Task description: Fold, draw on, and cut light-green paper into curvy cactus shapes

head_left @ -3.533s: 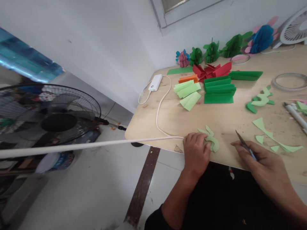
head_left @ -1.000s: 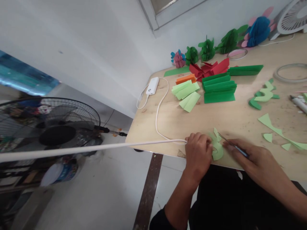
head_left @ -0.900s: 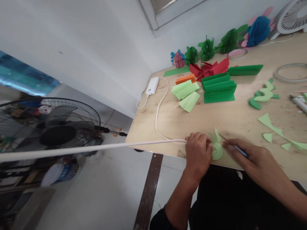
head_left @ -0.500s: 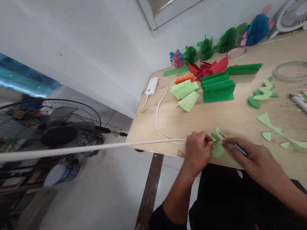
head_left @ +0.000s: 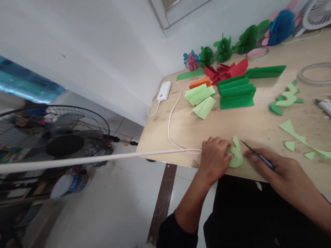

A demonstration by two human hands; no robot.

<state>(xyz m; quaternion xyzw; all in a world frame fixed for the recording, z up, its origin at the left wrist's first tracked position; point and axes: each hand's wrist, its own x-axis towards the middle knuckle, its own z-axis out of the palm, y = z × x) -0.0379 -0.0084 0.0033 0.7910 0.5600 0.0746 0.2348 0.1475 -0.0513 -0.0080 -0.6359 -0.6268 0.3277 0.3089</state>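
A light green paper cutout [head_left: 236, 161] with curved edges and a pointed upper end lies near the table's front edge. My left hand [head_left: 215, 156] is closed at its left side, curled fingertips gripping the edge; part of the paper is hidden under them. In my right hand [head_left: 280, 168], just to the right, is a slim dark pointed tool [head_left: 254, 152], held between thumb and fingers. Its tip points up and left, apart from the cutout. I cannot make out exactly what kind of tool it is.
Light green scraps [head_left: 294, 132] and curved green cutouts [head_left: 287, 99] lie to the right. Folded green [head_left: 236, 93], red [head_left: 227, 70] and orange [head_left: 200, 82] papers sit farther back. A white cable [head_left: 169, 124] runs past my left hand from a power bank [head_left: 164, 91].
The tool's tip has moved away from the cutout, and my right hand has shifted slightly right. My left hand has turned flatter over the paper's left side.
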